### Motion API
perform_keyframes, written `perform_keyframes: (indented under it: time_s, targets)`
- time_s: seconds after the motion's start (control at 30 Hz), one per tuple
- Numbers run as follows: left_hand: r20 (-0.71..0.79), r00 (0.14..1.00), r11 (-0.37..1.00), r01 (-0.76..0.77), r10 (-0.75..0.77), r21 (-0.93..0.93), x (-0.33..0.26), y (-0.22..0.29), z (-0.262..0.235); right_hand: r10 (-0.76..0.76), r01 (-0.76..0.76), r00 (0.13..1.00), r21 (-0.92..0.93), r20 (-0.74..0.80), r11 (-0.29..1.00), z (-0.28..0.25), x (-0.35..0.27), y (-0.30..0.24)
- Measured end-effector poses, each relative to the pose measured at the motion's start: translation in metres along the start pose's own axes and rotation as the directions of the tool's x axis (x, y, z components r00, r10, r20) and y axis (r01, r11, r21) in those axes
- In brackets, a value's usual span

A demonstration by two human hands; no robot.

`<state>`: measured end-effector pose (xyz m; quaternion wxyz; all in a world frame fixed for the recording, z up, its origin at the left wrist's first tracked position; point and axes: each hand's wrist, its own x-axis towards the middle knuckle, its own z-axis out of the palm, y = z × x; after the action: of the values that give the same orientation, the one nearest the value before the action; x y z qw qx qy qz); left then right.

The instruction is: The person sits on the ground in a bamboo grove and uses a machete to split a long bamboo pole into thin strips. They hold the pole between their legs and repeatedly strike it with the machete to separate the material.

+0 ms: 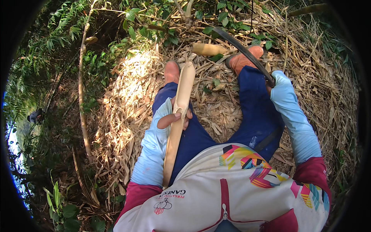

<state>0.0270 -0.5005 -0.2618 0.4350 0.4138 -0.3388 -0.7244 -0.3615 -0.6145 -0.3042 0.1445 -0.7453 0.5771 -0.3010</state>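
A pale strip of split bamboo (184,86) lies lengthwise in my left hand (172,118), its hollow inner side facing up and a node near my thumb. My thumb presses on it while the fingers wrap round from the other side; its lower end runs back along my forearm. My right hand (277,83) is closed round the handle end of a long curved machete (247,53). The dark blade points up and to the left, above my right boot (245,60) and apart from the bamboo. Light blue sleeves cover most of both hands.
Dry bamboo leaves and shavings (127,100) cover the ground. A short bamboo piece (209,49) lies between my boots, beyond the strip's tip. A thin stem (82,85) rises at the left among green plants. Another person (35,116) shows small at the far left.
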Motion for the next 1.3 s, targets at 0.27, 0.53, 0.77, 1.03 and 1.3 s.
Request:
perform_keyframes:
  time_s: [0.27,0.53,0.77,1.03,1.3]
  targets:
    - [0.257,0.965,0.992,-0.018,0.05,-0.124,0.015,-0.015,-0.023,-0.218,0.27,0.896,-0.085,0.388,0.959,0.043,-0.028,-0.102]
    - [0.268,0.952,0.975,0.184,-0.145,-0.125,0.02,-0.017,-0.045,-0.347,0.378,0.878,-0.033,0.329,0.925,0.06,-0.01,-0.151]
    - [0.041,0.999,1.0,-0.004,0.005,-0.031,0.003,-0.006,-0.003,-0.231,0.255,0.914,-0.031,0.334,0.966,0.064,0.009,-0.134]
    - [0.036,0.999,0.999,0.03,-0.029,-0.036,0.008,-0.013,-0.014,-0.194,0.267,0.872,-0.105,0.449,0.958,0.056,0.016,-0.147]
    - [0.142,0.989,0.999,0.042,-0.043,0.009,0.007,-0.018,-0.026,-0.23,0.307,0.842,-0.083,0.488,0.948,0.051,0.012,-0.159]
